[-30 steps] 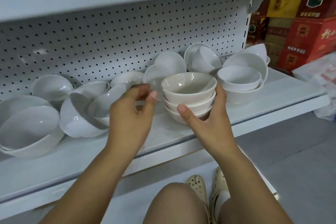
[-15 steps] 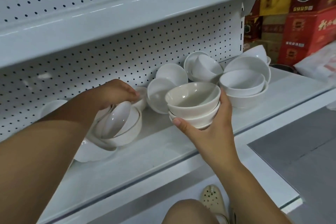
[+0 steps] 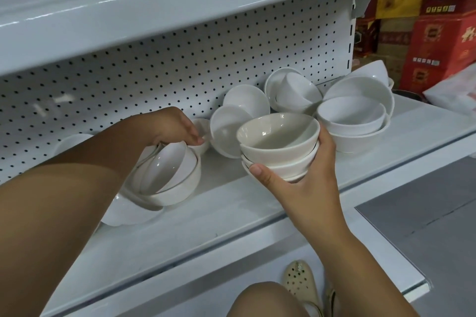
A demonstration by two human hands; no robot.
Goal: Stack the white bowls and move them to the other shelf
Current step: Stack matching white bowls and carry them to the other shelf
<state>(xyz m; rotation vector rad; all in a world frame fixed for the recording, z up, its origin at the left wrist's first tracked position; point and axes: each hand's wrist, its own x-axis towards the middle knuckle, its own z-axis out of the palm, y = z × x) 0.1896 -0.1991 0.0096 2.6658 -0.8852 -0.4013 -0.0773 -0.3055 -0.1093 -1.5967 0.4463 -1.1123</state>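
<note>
Stack of bowls in right grip, fingers curled round base, clear above shelf. Left grip draped over top rim of tilted bowl, left of stack; closure hidden, cannot tell. Likely next: lift tilted bowl rightward onto stack, mouth up.

Bowls: glazed ceramic, glossy, smooth. Shelf: painted metal, semi-gloss. Back panel: perforated metal. Boxes: printed cardboard.
</note>
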